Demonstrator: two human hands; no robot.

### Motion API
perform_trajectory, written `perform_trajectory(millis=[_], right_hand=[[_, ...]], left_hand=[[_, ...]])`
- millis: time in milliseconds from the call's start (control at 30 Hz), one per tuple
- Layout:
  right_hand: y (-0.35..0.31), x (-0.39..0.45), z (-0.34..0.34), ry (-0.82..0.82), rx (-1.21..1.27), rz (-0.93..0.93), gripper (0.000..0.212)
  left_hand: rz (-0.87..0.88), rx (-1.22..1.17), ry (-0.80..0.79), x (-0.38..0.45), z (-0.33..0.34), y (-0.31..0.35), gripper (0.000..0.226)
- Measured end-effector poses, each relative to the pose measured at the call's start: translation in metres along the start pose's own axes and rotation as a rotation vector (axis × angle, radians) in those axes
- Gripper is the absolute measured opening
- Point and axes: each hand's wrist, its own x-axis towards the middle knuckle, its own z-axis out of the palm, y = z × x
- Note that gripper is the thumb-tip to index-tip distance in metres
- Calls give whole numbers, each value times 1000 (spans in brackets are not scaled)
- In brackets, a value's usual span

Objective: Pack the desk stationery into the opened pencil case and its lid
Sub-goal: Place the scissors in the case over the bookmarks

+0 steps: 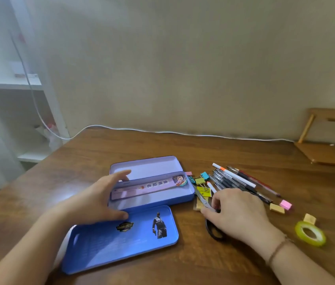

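A blue tin pencil case (189,194) lies open in the middle of the desk, with a cartoon-printed ruler (152,187) lying in it. Its blue lid (121,243) rests nearer me, printed side up. My left hand (98,200) rests on the case's left end, fingers spread, holding nothing. My right hand (238,212) lies over the scissors (209,219), fingers curled around the blades near the pivot; the black handles stick out under my palm. Beyond lie several pens (238,182), coloured binder clips (200,179), small erasers (281,206) and a yellow tape roll (310,233).
A white cable (162,132) runs along the desk's back edge by the wall. A wooden stand (328,140) sits at the back right. White shelves (10,99) stand to the left of the desk.
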Motion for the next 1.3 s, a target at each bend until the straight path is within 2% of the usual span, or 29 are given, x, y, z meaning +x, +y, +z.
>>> perform_trajectory(millis=[100,200,267,333,367,433,533,600,700,767,833,867,900,967,1067,1133,1200,1300], right_hand=[[5,1,-2,-109,134,62,26],[16,4,-8,-249,469,120,24],[23,2,-18,-290,679,134,24],[23,1,-24,-252,938,146,24],[18,2,-25,-221,1103,164,25],[1,6,-24,-157,1363,196,25],[-34,17,-20,-114,1448,162,27],[-55,25,-20,-107,1508,142,31],[-80,31,-26,-84,1507,26,28],[-89,36,-26,31,1366,-183,24],[-87,46,-21,401,940,-393,15],[-84,52,-17,579,683,-481,16],[-82,59,-12,695,458,-568,22],[-81,69,0,768,221,-678,26],[-86,71,12,742,294,-766,18],[-86,70,15,634,381,-828,18],[-83,73,16,454,513,-794,24],[-72,84,20,275,551,-694,34]], left_hand=[[-4,90,-106,1,-11,11,104],[-65,182,-145,9,-30,26,96],[-5,187,55,16,-34,39,84],[146,68,365,18,-25,52,66],[228,13,465,17,-17,59,60],[375,-19,485,11,0,75,59],[585,87,478,6,21,85,62],[606,148,579,10,21,81,54],[576,148,760,14,13,70,27],[470,-57,829,13,7,62,19],[279,-484,832,12,-1,57,17],[183,-732,774,13,-6,54,18],[111,-928,699,13,-12,50,20],[48,-1101,547,14,-21,38,21],[38,-1191,291,12,-26,25,21],[26,-1175,163,10,-27,21,23],[-8,-1060,169,11,-28,18,27],[-74,-836,314,14,-27,7,38]])
